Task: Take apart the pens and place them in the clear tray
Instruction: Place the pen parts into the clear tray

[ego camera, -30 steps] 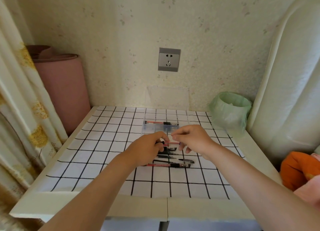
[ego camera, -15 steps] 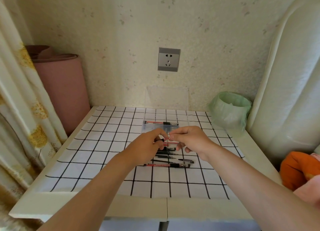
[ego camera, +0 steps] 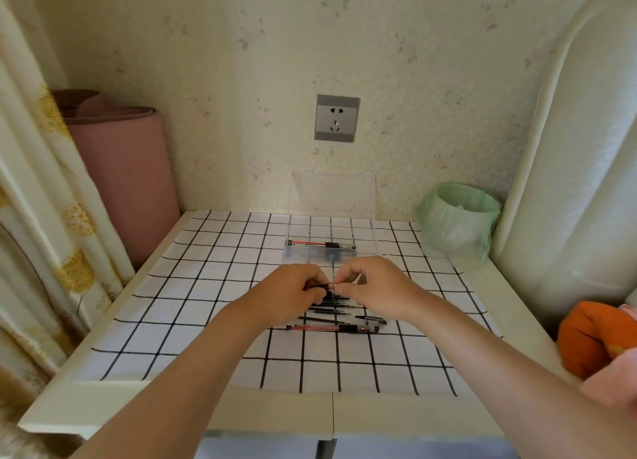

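Pen (ego camera: 330,287) mostly behind left hand (ego camera: 293,295), right hand (ego camera: 375,286)

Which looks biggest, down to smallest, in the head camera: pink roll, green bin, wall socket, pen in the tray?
1. pink roll
2. green bin
3. wall socket
4. pen in the tray, longer than the socket but far thinner

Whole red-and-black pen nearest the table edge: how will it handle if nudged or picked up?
The slim red-and-black pen looks rigid and light, so likely an easy pinch. Its round barrel may roll across the checked tablecloth, though fabric probably damps that.
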The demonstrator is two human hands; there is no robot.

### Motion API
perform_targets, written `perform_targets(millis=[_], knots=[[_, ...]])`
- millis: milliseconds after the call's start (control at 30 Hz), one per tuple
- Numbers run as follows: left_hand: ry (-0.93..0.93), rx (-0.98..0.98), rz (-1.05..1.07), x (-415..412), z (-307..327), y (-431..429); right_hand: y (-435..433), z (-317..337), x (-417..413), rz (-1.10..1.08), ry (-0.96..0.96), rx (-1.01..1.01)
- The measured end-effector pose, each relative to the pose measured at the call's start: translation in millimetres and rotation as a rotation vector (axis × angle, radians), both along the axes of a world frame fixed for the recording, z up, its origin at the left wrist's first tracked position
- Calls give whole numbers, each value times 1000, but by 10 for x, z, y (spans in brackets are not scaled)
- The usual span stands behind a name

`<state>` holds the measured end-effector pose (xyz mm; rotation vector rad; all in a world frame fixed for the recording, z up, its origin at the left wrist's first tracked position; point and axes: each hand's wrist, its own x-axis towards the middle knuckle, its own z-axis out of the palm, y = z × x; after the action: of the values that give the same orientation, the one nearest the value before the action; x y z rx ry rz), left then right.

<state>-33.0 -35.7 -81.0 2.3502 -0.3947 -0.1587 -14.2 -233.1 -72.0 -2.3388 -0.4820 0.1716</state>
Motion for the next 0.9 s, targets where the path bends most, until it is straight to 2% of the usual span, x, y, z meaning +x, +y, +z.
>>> perform_targets(millis=[133,367,500,600,733,900], knots=[[-21,35,-38,0,-17,9,4,-18,-34,70,-51,-184],[-70,107,-50,13,-22,5,14,-12,-34,58,-178,-292],[-83,133,-70,10,-15,-2,8,-13,-23,132,-142,-373],[-94,146,-50,14,-27,-8,3,-17,-26,128,-112,-368],[-98,150,-66,11,-23,-14,-11,-16,-7,76,-200,-345],[-97,166,-82,16,-32,-10,-5,-5,-8,148,-129,-399]])
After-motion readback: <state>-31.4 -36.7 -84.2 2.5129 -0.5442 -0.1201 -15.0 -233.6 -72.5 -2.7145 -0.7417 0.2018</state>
